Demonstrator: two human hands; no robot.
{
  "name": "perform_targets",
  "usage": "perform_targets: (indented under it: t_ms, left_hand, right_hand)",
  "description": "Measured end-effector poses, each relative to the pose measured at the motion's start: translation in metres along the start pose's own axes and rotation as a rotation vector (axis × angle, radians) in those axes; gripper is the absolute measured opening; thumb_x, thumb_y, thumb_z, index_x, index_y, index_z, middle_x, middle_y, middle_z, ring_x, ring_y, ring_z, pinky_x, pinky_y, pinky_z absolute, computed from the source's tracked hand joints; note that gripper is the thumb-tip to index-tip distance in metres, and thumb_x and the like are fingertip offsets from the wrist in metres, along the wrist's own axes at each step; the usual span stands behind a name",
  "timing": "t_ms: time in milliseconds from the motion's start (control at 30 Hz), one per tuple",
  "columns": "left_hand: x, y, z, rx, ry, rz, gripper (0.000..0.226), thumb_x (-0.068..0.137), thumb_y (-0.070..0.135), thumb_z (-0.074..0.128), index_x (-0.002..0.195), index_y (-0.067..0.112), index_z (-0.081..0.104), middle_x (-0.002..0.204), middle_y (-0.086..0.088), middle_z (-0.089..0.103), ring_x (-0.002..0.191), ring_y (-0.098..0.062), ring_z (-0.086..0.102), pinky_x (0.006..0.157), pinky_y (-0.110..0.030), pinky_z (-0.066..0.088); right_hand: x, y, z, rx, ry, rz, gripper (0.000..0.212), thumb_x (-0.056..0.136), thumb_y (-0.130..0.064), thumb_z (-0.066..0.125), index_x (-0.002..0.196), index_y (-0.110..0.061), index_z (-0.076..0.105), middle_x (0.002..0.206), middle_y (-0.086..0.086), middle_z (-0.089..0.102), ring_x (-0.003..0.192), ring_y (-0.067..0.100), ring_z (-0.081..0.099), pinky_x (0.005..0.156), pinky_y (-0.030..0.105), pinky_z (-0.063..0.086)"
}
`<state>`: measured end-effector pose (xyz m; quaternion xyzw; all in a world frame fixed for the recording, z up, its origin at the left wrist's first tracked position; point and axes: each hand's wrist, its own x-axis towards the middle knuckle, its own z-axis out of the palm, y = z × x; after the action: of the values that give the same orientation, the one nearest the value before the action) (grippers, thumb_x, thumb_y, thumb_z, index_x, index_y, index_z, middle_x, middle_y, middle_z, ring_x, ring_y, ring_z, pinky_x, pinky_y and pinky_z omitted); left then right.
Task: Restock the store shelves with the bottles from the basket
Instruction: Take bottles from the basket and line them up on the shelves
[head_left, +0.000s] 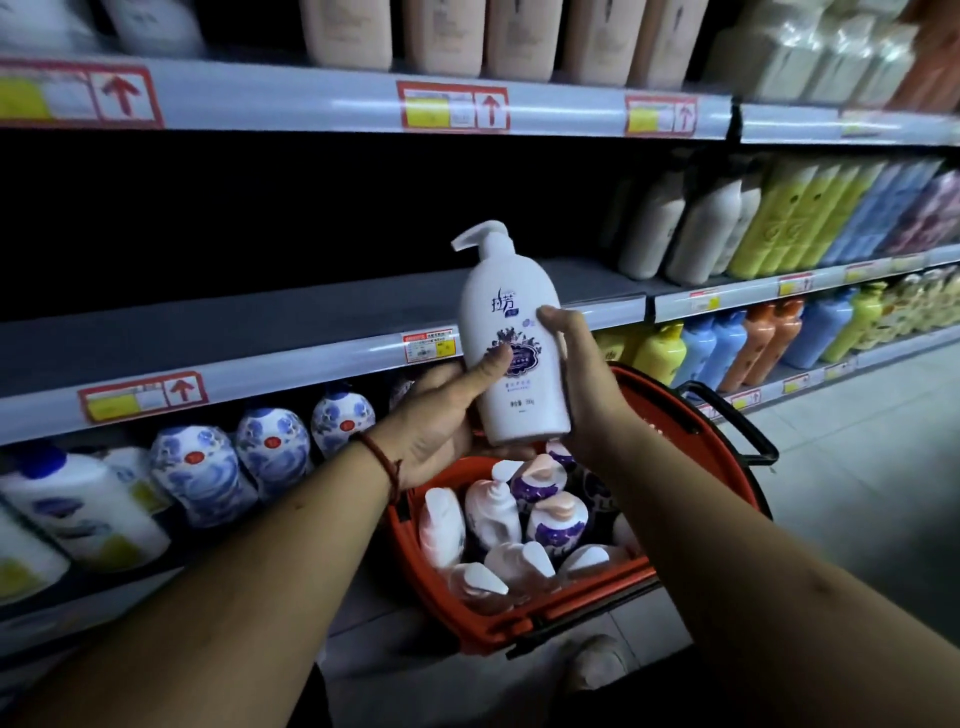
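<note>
Here the pump bottle, upright just above the basket, sits gripped in left hand and right hand, fingers curled round its body; likely heavy, stiff, slick; hold the waist, not the pump.

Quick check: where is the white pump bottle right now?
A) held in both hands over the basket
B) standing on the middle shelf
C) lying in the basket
A: the left hand and right hand both hold the white pump bottle above the red basket.
</note>
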<state>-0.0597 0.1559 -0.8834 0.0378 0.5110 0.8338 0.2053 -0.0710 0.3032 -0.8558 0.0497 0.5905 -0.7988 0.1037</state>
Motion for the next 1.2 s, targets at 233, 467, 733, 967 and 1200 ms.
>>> perform_targets:
  t_ms: [233, 467, 733, 967, 1200]
  left_hand:
    - [-0.011, 0.017, -0.013, 0.1, 0.108, 0.16, 0.045, 0.089, 0.021, 0.067, 0.13, 0.006, 0.057, 0.124, -0.015, 0.069, 0.115, -0.033, 0.065, 0.098, -0.061, 0.048]
    - [-0.041, 0.035, -0.036, 0.115, 0.049, 0.12, 0.043, 0.095, 0.012, 0.058, 0.135, 0.002, 0.052, 0.132, -0.021, 0.062, 0.124, -0.039, 0.058, 0.099, -0.06, 0.048]
    - [-0.093, 0.05, -0.056, 0.207, 0.209, 0.279, 0.044, 0.087, 0.012, 0.065, 0.131, 0.01, 0.06, 0.126, -0.009, 0.068, 0.118, -0.028, 0.064, 0.089, -0.056, 0.055]
    - [-0.129, 0.111, -0.064, 0.332, 0.337, 0.475, 0.052, 0.078, 0.02, 0.071, 0.128, 0.011, 0.063, 0.121, -0.007, 0.071, 0.118, -0.026, 0.064, 0.104, -0.043, 0.049]
    - [-0.14, 0.238, -0.062, 0.516, 0.359, 0.635, 0.037, 0.088, 0.008, 0.068, 0.124, 0.004, 0.063, 0.12, -0.01, 0.071, 0.112, -0.017, 0.066, 0.089, -0.021, 0.053]
  right_hand:
    - [-0.002, -0.009, 0.003, -0.241, -0.03, -0.229, 0.027, 0.094, -0.026, 0.068, 0.105, -0.003, 0.075, 0.101, 0.015, 0.077, 0.086, 0.021, 0.073, 0.077, 0.034, 0.054]
    - [-0.017, -0.022, 0.016, -0.275, -0.224, -0.235, 0.028, 0.092, -0.005, 0.065, 0.12, -0.005, 0.071, 0.112, 0.016, 0.075, 0.098, 0.028, 0.071, 0.093, 0.047, 0.054]
    - [-0.036, -0.014, 0.055, -0.425, -0.361, -0.284, 0.04, 0.087, 0.004, 0.069, 0.124, -0.011, 0.066, 0.111, 0.016, 0.075, 0.104, 0.037, 0.072, 0.091, 0.05, 0.058]
    - [-0.04, -0.046, 0.119, -0.369, -0.446, -0.375, 0.039, 0.087, 0.003, 0.069, 0.125, -0.009, 0.065, 0.113, 0.012, 0.075, 0.1, 0.026, 0.073, 0.08, 0.039, 0.061]
    - [-0.028, -0.144, 0.197, -0.424, -0.489, -0.513, 0.032, 0.089, -0.003, 0.07, 0.121, -0.01, 0.069, 0.11, 0.009, 0.077, 0.102, 0.028, 0.074, 0.084, 0.043, 0.062]
